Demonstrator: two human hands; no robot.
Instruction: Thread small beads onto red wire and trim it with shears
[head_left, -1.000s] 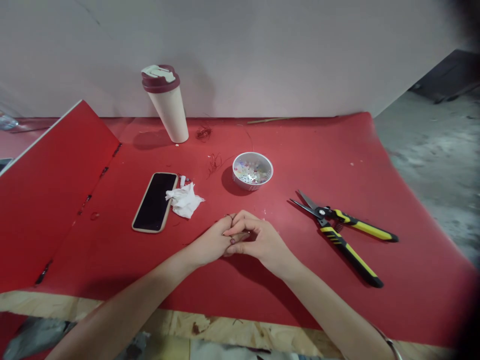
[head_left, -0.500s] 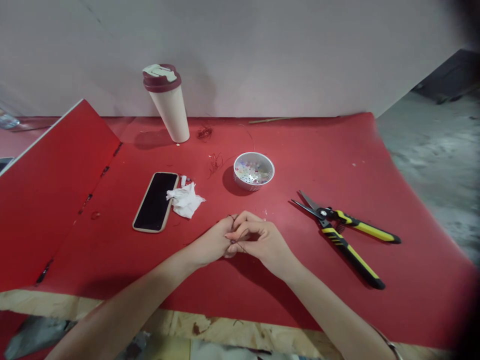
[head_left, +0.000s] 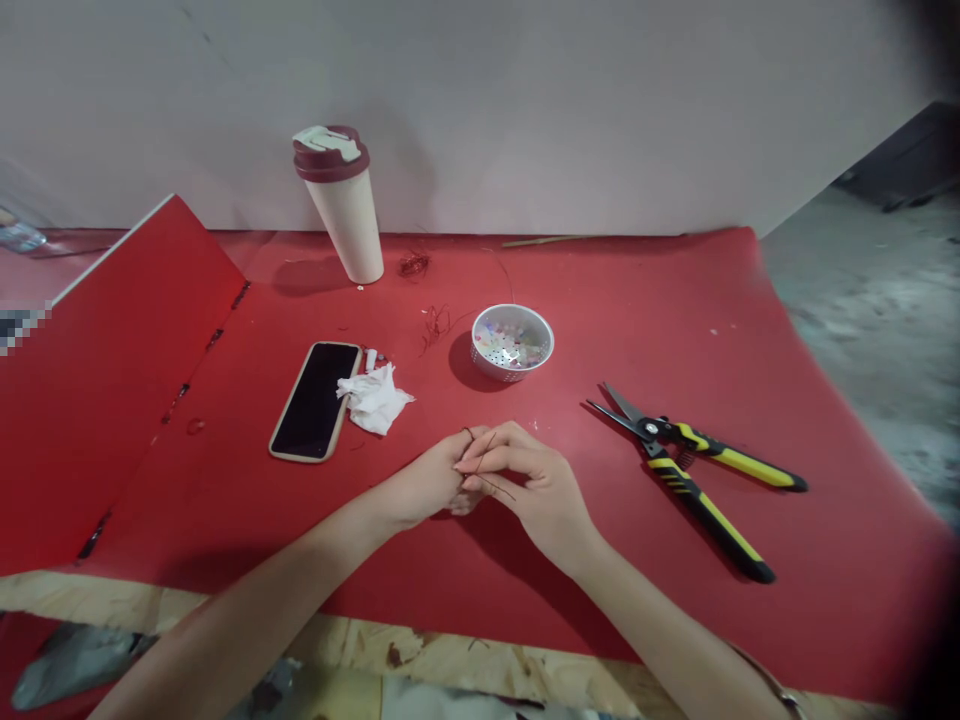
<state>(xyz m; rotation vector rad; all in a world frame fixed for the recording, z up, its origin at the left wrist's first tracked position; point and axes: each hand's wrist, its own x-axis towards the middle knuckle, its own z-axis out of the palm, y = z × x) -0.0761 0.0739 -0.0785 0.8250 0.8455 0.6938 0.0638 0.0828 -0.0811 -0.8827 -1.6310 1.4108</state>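
Observation:
My left hand and my right hand meet over the red table cover, fingertips pinched together. Between them runs a thin dark red wire; a small loop of it sticks up above the fingers and a short end crosses my right palm. Both hands are closed on this wire. A small white bowl of mixed small beads stands just beyond the hands. Yellow-and-black snips lie to the right with their blades apart.
A phone lies face up to the left, with a crumpled white tissue beside it. A cream tumbler with a maroon lid stands near the wall. Scraps of red wire lie behind the bowl. A raised red panel slopes at left.
The fingers have shifted a little: the wire end now shows across my right palm, and the loop stands clearer above the fingertips. The view has drifted slightly.

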